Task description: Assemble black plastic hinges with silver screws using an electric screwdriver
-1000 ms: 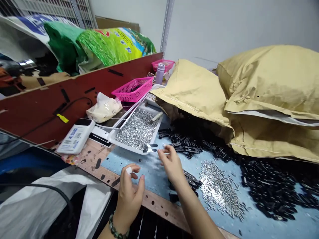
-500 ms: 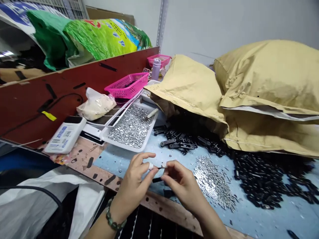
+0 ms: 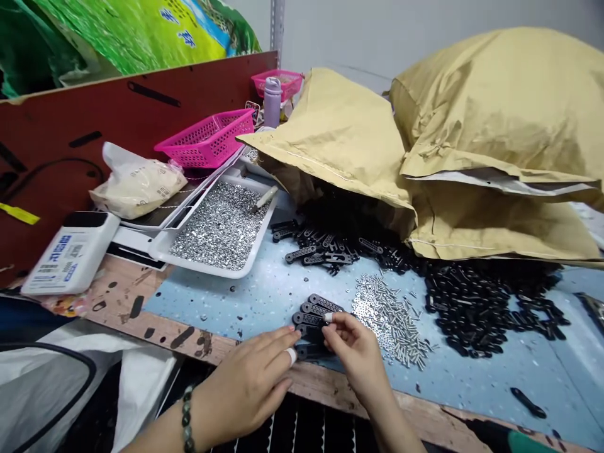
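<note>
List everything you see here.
Woven sack: one, green and yellow, top left
Paper sacks: at least two, tan, right
Pink baskets: two, behind the tray
White tray: one, left of centre
Lilac bottle: one, behind the basket
Cream plastic bag: one, left of the tray
Small silver parts: many, in the tray
Silver pins: many, on the blue mat
Black links: many, on the mat
Left hand: one, beside the stacked links
Right hand: one, touching the stacked links

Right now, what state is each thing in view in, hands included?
Left hand: fingers extended, tips at the stack's left end, one finger taped.
Right hand: fingers curled at the stack's right end.
Black slotted links: stacked, overlapping.
White tray: full of small silver parts.
Pink basket: upright.
Kraft paper sack: bulging, folded.
</note>
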The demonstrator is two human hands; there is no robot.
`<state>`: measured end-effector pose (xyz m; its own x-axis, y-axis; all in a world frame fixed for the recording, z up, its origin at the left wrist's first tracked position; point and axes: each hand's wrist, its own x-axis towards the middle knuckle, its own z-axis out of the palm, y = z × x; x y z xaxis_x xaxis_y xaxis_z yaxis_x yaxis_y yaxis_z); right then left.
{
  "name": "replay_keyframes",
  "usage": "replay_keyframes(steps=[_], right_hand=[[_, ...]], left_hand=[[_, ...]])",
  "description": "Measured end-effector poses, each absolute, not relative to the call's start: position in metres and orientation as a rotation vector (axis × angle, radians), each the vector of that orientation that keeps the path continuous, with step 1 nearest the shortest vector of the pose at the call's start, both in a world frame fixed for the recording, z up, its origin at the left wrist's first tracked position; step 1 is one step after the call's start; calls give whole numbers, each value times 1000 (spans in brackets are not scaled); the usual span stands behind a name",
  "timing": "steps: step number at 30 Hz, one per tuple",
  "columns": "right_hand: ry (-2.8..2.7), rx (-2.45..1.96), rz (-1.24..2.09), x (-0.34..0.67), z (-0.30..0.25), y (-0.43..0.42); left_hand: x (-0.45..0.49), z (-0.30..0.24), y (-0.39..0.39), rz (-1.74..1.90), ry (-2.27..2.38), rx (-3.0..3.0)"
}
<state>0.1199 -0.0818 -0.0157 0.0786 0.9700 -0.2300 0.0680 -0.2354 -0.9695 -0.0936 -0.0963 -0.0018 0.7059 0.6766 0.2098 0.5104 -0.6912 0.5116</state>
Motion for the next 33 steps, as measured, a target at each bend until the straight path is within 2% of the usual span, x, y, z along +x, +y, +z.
replay_keyframes(steps=[16, 24, 29, 33], right_hand=[[-1311, -1678, 1146, 115, -18, -77], [-1736, -1846, 575, 129, -2, -82], [-1764, -1376, 903, 123, 18, -92], [-1674, -1366, 1001, 115, 15, -88]], left_hand=[[-86, 3, -82, 371, 813, 2554], [-81, 7, -75, 536, 895, 2389], [-80, 15, -71, 644, 985, 2161], [-82, 13, -74, 638, 1034, 2108]])
